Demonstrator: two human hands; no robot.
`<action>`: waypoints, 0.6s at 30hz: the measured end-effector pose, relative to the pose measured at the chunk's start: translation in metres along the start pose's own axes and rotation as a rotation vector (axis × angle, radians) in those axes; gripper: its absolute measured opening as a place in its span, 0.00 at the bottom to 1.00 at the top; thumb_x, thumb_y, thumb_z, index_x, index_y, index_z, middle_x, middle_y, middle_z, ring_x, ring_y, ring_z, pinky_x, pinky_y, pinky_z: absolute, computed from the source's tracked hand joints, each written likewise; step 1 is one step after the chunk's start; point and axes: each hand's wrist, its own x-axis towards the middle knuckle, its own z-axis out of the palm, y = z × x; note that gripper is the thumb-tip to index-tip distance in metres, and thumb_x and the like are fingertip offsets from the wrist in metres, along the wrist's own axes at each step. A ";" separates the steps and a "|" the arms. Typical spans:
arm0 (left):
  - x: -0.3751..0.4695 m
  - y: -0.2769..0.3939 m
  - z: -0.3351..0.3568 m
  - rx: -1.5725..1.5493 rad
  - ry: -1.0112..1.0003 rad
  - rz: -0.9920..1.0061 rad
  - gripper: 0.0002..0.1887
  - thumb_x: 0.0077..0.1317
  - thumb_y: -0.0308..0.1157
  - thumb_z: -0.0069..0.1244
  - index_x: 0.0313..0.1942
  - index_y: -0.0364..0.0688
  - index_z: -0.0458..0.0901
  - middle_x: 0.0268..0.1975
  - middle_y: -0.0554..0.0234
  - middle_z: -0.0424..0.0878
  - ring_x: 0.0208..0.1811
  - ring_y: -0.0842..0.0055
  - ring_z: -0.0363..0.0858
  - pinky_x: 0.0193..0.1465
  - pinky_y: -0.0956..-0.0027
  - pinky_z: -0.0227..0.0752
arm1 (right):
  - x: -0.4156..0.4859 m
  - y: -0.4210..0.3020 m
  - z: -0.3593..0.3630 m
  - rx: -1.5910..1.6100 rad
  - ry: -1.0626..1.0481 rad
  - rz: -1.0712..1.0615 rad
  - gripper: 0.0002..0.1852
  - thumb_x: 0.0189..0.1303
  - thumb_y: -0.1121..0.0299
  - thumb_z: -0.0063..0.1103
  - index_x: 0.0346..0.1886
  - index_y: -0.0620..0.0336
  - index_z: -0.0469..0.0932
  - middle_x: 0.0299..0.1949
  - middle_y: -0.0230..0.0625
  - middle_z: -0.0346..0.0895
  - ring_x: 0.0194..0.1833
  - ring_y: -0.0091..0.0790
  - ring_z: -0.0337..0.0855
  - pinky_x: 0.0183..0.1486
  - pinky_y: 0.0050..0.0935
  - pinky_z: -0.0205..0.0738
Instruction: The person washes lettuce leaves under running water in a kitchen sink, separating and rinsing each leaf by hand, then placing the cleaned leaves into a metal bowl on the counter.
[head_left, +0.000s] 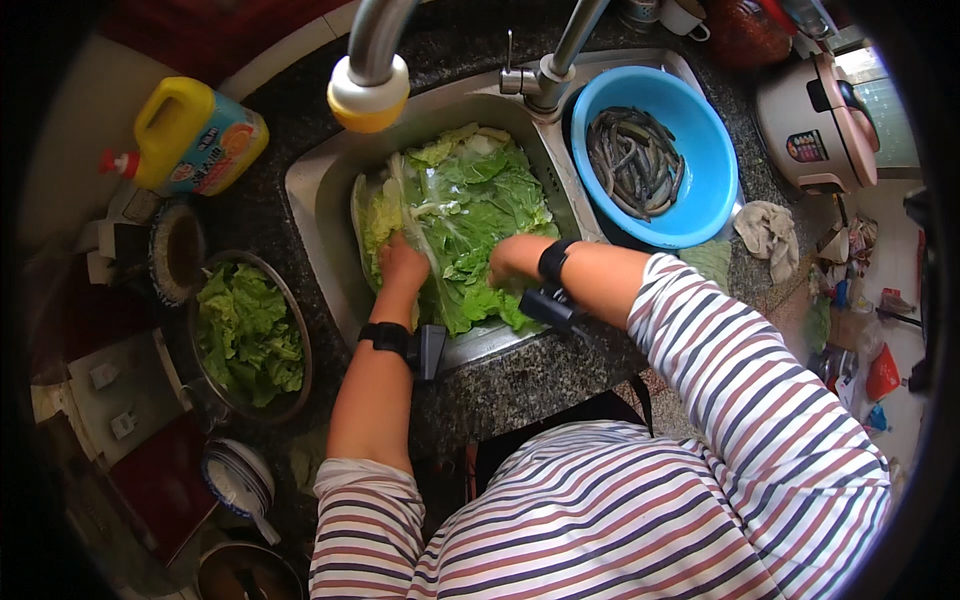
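Large green cabbage leaves (487, 180) with pale stalks lie in water in the stainless-steel sink (330, 180). At the basin's left side, my left hand (403, 262) is in among the leaves beside a long pale stalk. My right hand (514, 256) reaches down into the greens near the front right. Leaves hide the fingertips of both hands, so whether either one grips a leaf is unclear. Each wrist wears a black strap with a small dark device. Over the back left of the sink hangs a faucet head (367, 94) with a white and yellow tip.
A blue plastic basin (709, 150) holding slender dark fish (634, 161) stands right of the sink. Leafy greens (247, 330) fill a metal bowl (306, 352) at left. Around them are a yellow detergent jug (202, 142), a rice cooker (806, 127) and a cloth (769, 236).
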 end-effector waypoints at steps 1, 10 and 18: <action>0.003 0.004 0.003 0.022 0.020 -0.088 0.33 0.57 0.44 0.48 0.57 0.32 0.58 0.47 0.37 0.72 0.49 0.50 0.71 0.50 0.55 0.66 | 0.010 -0.001 0.009 -0.109 0.036 -0.030 0.24 0.50 0.48 0.57 0.42 0.58 0.79 0.43 0.42 0.78 0.43 0.43 0.79 0.43 0.38 0.73; 0.059 0.001 0.021 -0.068 -0.320 -0.348 0.40 0.59 0.48 0.46 0.62 0.33 0.47 0.58 0.36 0.62 0.53 0.51 0.69 0.51 0.53 0.66 | 0.065 0.031 0.033 -0.080 0.634 0.197 0.33 0.53 0.71 0.51 0.64 0.63 0.53 0.43 0.49 0.76 0.42 0.51 0.78 0.36 0.43 0.74; 0.026 -0.021 -0.017 -0.800 -0.182 -0.387 0.28 0.57 0.30 0.42 0.57 0.32 0.55 0.53 0.42 0.68 0.48 0.56 0.72 0.44 0.59 0.68 | -0.027 0.034 -0.018 0.098 0.559 0.058 0.33 0.43 0.65 0.65 0.55 0.59 0.63 0.38 0.48 0.77 0.40 0.48 0.78 0.40 0.42 0.71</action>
